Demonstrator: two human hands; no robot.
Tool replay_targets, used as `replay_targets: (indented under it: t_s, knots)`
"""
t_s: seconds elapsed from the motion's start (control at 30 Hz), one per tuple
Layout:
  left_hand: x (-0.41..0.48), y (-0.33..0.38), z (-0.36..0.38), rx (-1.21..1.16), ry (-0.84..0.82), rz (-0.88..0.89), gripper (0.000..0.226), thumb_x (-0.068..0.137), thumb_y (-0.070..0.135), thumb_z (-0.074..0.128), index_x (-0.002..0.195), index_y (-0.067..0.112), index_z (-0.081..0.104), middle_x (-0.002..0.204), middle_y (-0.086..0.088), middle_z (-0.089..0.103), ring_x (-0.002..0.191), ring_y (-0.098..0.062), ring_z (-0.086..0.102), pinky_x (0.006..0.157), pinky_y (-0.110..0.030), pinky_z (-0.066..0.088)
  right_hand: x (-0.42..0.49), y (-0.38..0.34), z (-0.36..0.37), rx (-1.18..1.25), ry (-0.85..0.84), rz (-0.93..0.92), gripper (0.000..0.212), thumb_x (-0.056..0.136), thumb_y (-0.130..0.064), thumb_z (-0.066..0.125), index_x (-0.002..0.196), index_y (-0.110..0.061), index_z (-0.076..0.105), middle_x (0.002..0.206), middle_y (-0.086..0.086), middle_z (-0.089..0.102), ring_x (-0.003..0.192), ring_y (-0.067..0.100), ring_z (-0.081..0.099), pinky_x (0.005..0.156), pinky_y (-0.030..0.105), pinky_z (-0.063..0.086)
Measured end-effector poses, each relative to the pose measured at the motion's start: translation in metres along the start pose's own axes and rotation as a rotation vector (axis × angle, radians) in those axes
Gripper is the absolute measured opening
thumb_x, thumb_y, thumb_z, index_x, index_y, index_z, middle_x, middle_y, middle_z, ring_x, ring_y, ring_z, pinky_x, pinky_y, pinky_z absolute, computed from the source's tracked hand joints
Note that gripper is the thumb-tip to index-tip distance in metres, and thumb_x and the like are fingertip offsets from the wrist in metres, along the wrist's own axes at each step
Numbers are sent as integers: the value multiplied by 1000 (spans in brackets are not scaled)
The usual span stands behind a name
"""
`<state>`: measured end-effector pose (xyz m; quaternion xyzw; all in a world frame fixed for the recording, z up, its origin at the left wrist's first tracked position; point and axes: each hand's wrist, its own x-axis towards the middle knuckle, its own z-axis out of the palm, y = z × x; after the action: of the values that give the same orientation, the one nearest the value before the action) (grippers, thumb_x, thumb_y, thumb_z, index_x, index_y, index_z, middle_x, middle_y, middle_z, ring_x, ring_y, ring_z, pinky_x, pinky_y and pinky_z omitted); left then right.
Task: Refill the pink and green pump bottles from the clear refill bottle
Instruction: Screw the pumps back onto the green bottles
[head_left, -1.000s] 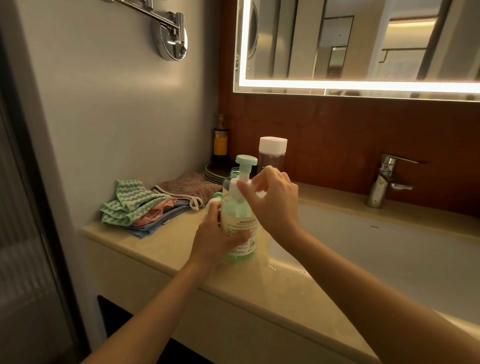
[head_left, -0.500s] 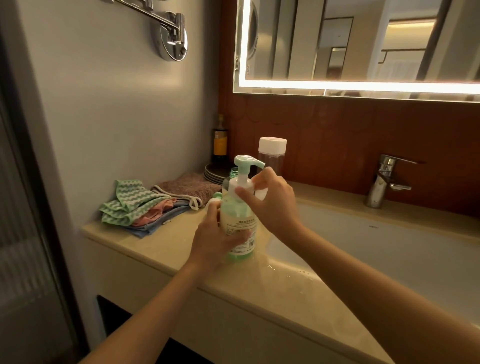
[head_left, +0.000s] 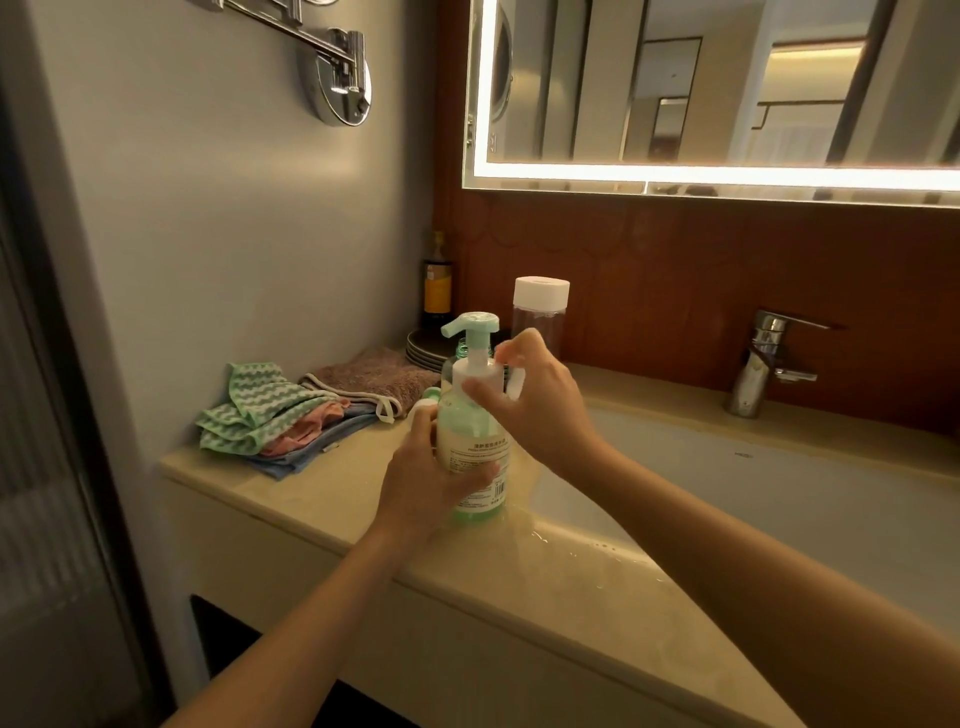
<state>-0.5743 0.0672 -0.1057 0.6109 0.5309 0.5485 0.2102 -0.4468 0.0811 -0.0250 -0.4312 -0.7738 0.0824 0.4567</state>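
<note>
at the counter (head_left: 311, 493) our left hand (head_left: 421, 483) gripped the green bottle (head_left: 470, 431), our right hand (head_left: 540, 410) pinched its collar (head_left: 478, 370), likely unscrewing; next we'd have to lift the pump (head_left: 470, 325).

The left hand (head_left: 428, 480) is wrapping around the lower body of the green pump bottle (head_left: 475, 441) from its left, thumb lying across the front. The right hand (head_left: 543, 410) is apparently gripping the bottle's collar from the right, fingers curled. Both forearms are reaching in from below the bottle.
</note>
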Motion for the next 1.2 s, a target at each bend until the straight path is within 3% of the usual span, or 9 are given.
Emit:
replay_targets:
  t_s: [0.13,0.33,0.43,0.63,0.77,0.87,0.97,1.1,1.2]
  knots:
    - [0,-1,0,2,2,7,59,66,30,80,112,25,42,103,10,61,93,-10,61,78,-32,53,1,-2,6,138,-208,10,46,91,-30,54,132,-14,40,131,4,50,114,15,48,83,19,38]
    - [1,-2,1,3,-3,1,64,65,34,80,115,27,41,111,8,59,98,-10,59,82,-31,52,-8,0,5,-57,98,0,34,87,-40,57,110,-15,57,110,-1,63,94,9,55,76,22,44]
    - [1,-3,1,-1,1,-5,65,64,33,80,116,25,42,112,7,60,99,-10,59,82,-30,52,2,-5,1,-122,78,49,42,78,-50,63,99,-16,49,99,-1,59,86,13,54,73,30,50]
    - [1,-3,1,11,2,19,64,65,35,79,115,25,41,110,8,59,98,-10,59,80,-27,52,0,-1,6,123,-196,14,45,96,-36,41,134,-13,39,139,5,42,115,13,44,95,31,42]
    - [2,-6,1,7,-1,3,67,63,38,79,117,25,41,112,7,59,99,-11,59,83,-32,53,-7,3,11,56,30,14,37,91,-38,50,117,-12,55,115,1,61,102,12,54,89,33,48]
    - [2,-6,1,8,1,-3,67,63,39,80,117,24,42,110,7,60,98,-11,60,81,-34,54,-3,-1,8,-36,138,37,40,77,-48,65,96,-17,50,94,-6,54,89,11,49,75,26,45]
    - [1,-4,1,10,7,9,66,64,38,79,116,24,42,109,7,60,96,-10,60,80,-30,54,3,-5,10,-38,77,68,58,74,-57,62,111,-16,45,109,-3,48,99,12,45,80,27,44]
    - [1,-3,1,14,17,20,67,65,34,80,118,23,41,108,7,60,96,-10,59,80,-31,53,-4,-5,13,243,-140,107,42,92,-31,52,129,-13,44,122,0,50,108,14,48,83,23,43]
    - [1,-2,1,12,11,10,67,64,34,79,118,24,41,110,6,60,97,-11,59,81,-34,54,-10,0,13,173,-27,49,39,89,-28,57,125,-13,50,119,1,57,103,10,50,88,28,47]
